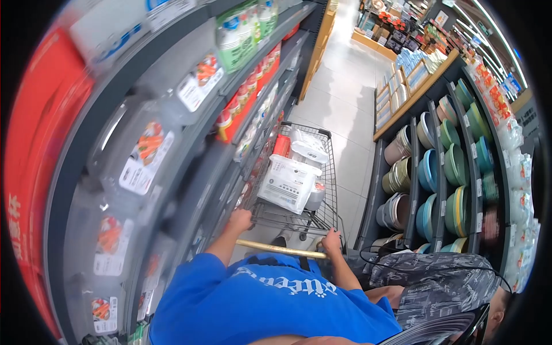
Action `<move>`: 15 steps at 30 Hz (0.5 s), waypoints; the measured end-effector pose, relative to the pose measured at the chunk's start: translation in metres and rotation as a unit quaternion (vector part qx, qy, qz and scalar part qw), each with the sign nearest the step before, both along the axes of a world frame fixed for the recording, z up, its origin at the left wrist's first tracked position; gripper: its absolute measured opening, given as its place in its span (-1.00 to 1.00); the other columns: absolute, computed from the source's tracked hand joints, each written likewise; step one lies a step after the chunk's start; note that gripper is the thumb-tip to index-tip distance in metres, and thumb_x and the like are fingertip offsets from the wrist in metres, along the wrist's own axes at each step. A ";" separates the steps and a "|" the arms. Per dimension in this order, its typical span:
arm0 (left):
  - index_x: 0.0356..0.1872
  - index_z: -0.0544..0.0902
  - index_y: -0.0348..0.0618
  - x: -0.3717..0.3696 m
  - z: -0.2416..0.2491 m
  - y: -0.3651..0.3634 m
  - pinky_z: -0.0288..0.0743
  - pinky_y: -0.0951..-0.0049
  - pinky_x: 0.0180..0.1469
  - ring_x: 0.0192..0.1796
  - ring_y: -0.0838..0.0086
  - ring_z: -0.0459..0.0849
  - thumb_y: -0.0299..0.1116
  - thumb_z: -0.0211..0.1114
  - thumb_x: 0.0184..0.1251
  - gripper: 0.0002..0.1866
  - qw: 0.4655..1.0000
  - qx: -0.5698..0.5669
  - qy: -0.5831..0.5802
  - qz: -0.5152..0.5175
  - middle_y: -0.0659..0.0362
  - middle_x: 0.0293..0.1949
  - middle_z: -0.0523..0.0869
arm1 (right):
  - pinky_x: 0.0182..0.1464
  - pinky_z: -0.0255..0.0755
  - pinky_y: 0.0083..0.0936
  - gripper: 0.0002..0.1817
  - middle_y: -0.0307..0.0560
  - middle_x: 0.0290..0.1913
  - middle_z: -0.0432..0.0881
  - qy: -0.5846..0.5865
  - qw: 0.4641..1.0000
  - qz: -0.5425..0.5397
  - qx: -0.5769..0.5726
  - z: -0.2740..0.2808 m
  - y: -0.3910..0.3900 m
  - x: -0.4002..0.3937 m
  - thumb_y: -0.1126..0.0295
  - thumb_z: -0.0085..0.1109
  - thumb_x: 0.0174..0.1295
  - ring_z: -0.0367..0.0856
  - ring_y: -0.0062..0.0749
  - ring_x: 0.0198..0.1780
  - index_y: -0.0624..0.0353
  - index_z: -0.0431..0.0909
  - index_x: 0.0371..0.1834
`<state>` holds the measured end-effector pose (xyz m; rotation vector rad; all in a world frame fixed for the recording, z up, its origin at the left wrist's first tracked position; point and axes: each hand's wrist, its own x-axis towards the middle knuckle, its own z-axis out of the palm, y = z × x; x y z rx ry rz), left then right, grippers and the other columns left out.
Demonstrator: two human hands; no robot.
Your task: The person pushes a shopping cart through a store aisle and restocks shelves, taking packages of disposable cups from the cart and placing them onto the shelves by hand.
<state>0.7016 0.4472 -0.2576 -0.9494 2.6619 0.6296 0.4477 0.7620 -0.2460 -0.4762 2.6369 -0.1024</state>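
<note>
A wire shopping cart (pixel 328 172) stands in front of me, with a yellow handlebar (pixel 280 248) across its near side. My left hand (pixel 240 220) is closed around the cart's frame by the left end of the bar. At the right end, my right hand (pixel 332 241) is also closed on the frame. Inside the basket lie a large white package (pixel 287 183), a smaller white plastic-wrapped pack (pixel 309 145), a red item (pixel 282 145) and a greyish container (pixel 315 196). My fingers' undersides are hidden.
Close on the left, a shelf holds clear plastic boxes (pixel 144 155) and stacked cups (pixel 233 43). On the right, shelves hold basins (pixel 457 164). A person in a dark patterned shirt (pixel 443 287) is close at my right. Tiled floor (pixel 351 98) runs ahead between shelves.
</note>
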 end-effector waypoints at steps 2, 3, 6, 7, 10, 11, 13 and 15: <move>-0.28 0.77 -0.18 0.016 -0.003 0.004 0.58 0.02 0.07 0.04 -0.02 0.68 -0.39 0.36 0.02 -0.79 0.999 0.026 -0.018 0.013 -0.10 -0.14 0.75 | 0.05 0.55 0.02 -0.51 0.43 0.14 0.35 0.011 1.000 0.004 0.002 -0.014 0.011 0.018 0.45 0.20 0.12 0.61 0.32 0.03 0.27 0.37 0.16; -0.27 0.76 -0.19 0.027 -0.007 0.007 0.55 0.02 0.13 0.11 -0.02 0.65 -0.40 0.37 0.03 -0.79 0.999 0.039 -0.029 0.018 -0.10 -0.10 0.74 | 0.05 0.55 -0.02 -0.50 0.46 0.12 0.35 0.021 1.000 0.003 0.002 -0.018 0.014 0.029 0.48 0.22 0.10 0.61 0.33 0.01 0.31 0.36 0.14; -0.26 0.77 -0.16 0.063 -0.031 0.018 0.34 -0.06 0.35 0.29 -0.01 0.47 -0.42 0.38 0.03 -0.79 0.998 -0.048 0.028 -0.022 -0.07 0.03 0.65 | 0.05 0.55 -0.06 -0.50 0.48 0.12 0.34 0.045 0.999 0.006 -0.007 -0.026 0.023 0.064 0.49 0.22 0.08 0.61 0.33 -0.01 0.37 0.35 0.12; -0.26 0.77 -0.14 0.074 -0.032 0.023 0.27 -0.09 0.38 0.31 -0.01 0.43 -0.41 0.39 0.03 -0.79 0.998 -0.056 0.026 -0.028 -0.05 0.06 0.62 | 0.07 0.55 -0.06 -0.49 0.49 0.11 0.35 0.044 0.999 -0.001 -0.010 -0.028 0.026 0.076 0.47 0.24 0.07 0.60 0.34 0.00 0.37 0.36 0.12; -0.26 0.78 -0.12 0.100 -0.032 0.029 0.13 -0.17 0.45 0.33 0.00 0.37 -0.40 0.41 0.01 -0.79 0.996 -0.074 0.013 -0.040 -0.01 0.12 0.56 | 0.10 0.54 -0.07 -0.47 0.49 0.10 0.35 0.045 0.999 -0.015 -0.018 -0.030 0.030 0.105 0.43 0.27 0.04 0.58 0.37 0.02 0.37 0.36 0.10; -0.26 0.78 -0.12 0.107 -0.024 0.037 0.12 -0.18 0.45 0.32 0.01 0.38 -0.40 0.41 0.01 -0.79 0.996 -0.078 0.003 -0.043 -0.01 0.12 0.55 | 0.09 0.54 -0.07 -0.47 0.48 0.10 0.36 0.046 0.999 -0.016 -0.023 -0.029 0.038 0.112 0.43 0.27 0.03 0.58 0.37 0.01 0.37 0.37 0.10; -0.26 0.78 -0.12 0.125 -0.022 0.044 0.11 -0.18 0.45 0.31 0.01 0.39 -0.40 0.41 0.01 -0.79 0.996 -0.074 -0.006 -0.047 -0.01 0.12 0.54 | 0.07 0.55 -0.07 -0.47 0.47 0.09 0.36 0.060 0.998 -0.014 -0.026 -0.034 0.047 0.129 0.44 0.27 0.01 0.59 0.36 -0.02 0.39 0.37 0.08; -0.27 0.78 -0.13 0.138 -0.021 0.048 0.12 -0.16 0.46 0.31 0.02 0.39 -0.39 0.41 0.01 -0.78 0.997 -0.069 -0.005 -0.044 -0.01 0.11 0.53 | 0.06 0.56 -0.07 -0.46 0.47 0.09 0.36 0.069 0.997 -0.009 -0.029 -0.039 0.050 0.140 0.44 0.27 0.01 0.60 0.36 -0.04 0.41 0.36 0.08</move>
